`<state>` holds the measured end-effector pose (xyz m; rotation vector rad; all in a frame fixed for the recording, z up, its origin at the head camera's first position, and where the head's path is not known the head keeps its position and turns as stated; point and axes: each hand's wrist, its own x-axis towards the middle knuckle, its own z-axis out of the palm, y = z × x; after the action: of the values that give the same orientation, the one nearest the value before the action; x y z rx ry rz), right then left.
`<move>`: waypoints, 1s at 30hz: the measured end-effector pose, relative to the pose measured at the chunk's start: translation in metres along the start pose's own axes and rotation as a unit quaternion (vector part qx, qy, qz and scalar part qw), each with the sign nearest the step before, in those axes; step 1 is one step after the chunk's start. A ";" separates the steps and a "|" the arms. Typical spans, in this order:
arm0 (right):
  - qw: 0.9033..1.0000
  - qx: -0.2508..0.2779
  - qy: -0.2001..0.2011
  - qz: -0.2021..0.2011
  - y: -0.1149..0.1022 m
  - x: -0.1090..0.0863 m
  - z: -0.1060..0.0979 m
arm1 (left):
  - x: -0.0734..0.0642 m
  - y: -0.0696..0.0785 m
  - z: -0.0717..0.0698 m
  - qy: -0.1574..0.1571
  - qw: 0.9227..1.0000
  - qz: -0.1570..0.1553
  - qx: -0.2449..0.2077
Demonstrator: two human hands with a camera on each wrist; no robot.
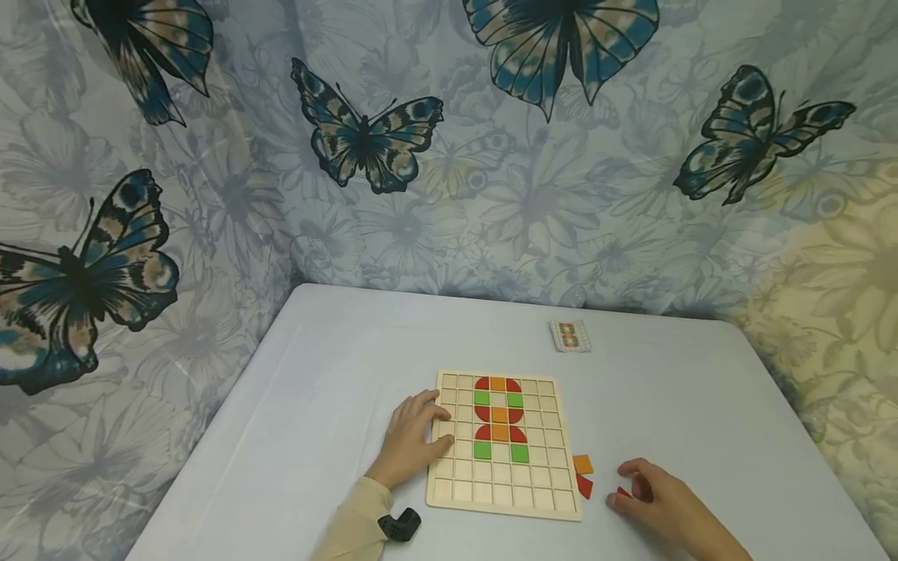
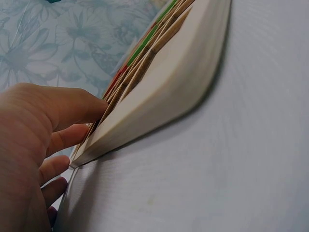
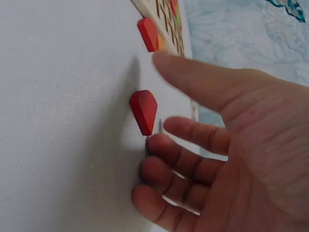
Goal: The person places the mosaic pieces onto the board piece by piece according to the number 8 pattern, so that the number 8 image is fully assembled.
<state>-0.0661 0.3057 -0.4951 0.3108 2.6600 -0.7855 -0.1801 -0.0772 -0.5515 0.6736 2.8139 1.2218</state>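
A pale wooden grid board (image 1: 493,492) lies on the table, with red quarter-round, green square and orange square pieces set in its cells. At the board's left edge rests my left hand (image 1: 410,438), its thumb and fingertips on the border; in the left wrist view the thumb (image 2: 79,104) touches the top. My right hand (image 1: 659,499) is right of the board, thumb and fingers apart around a red quarter-round piece (image 3: 144,112) lying on the cloth. The fingertips are close to this piece without gripping it. Another red piece (image 1: 584,486) and an orange square (image 1: 583,464) lie beside the board's right edge.
A small pattern card (image 1: 571,336) lies toward the back of the white-covered table (image 1: 337,351). A black band device (image 1: 400,525) sits on the left wrist. Butterfly-printed fabric (image 1: 491,210) hangs behind and left of the table.
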 end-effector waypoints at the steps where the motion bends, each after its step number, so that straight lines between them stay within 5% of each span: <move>1: 1.000 -0.003 -0.003 0.000 0.000 -0.001 0.001 | 0.000 0.000 0.000 -0.003 1.000 -0.003 0.001; 17: 0.999 -0.031 0.013 -0.011 -0.012 -0.008 0.007 | -0.002 -0.002 0.000 -0.008 1.000 -0.015 -0.004; 30: 0.999 0.004 0.037 -0.025 -0.009 -0.004 0.000 | -0.001 0.000 0.000 -0.006 1.000 -0.012 -0.006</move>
<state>-0.0648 0.2980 -0.4893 0.2820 2.7452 -0.8143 -0.1796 -0.0778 -0.5519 0.6414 2.7949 1.2250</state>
